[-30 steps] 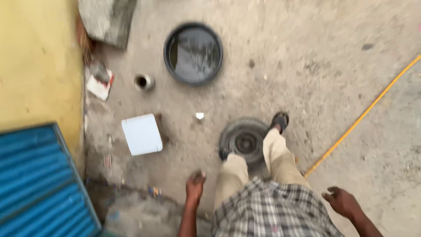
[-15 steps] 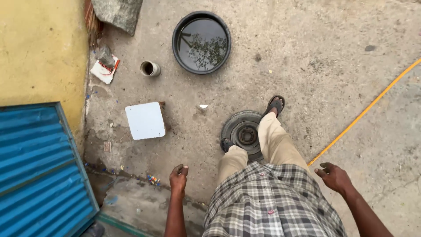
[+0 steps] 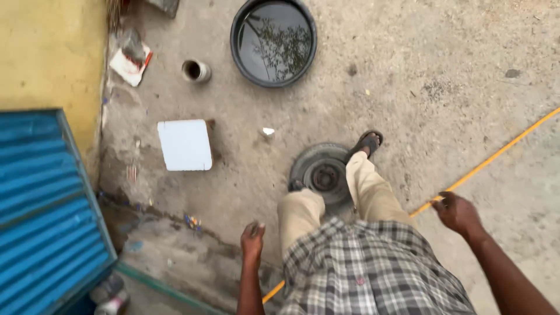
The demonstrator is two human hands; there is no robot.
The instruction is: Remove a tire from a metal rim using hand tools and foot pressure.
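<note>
I look down at my own legs in beige trousers and a checked shirt on a concrete yard. My left hand (image 3: 252, 238) hangs by my left thigh, fingers curled loosely, holding nothing. Out to the side, my right hand (image 3: 457, 212) hangs empty above a yellow hose (image 3: 496, 154), fingers slightly bent. A round metal disc (image 3: 318, 169) lies on the ground at my feet, with my sandalled right foot (image 3: 367, 143) at its edge.
A black basin of water (image 3: 274, 41) sits ahead. A white square slab (image 3: 185, 145), a small tin can (image 3: 195, 70) and a scrap of litter (image 3: 131, 61) lie to the left. A blue corrugated sheet (image 3: 46, 210) and a yellow wall (image 3: 49, 52) bound the left side.
The view has shifted as I stepped forward. My right hand has lifted and moved outward over the yellow hose. My left hand stays by my thigh.
</note>
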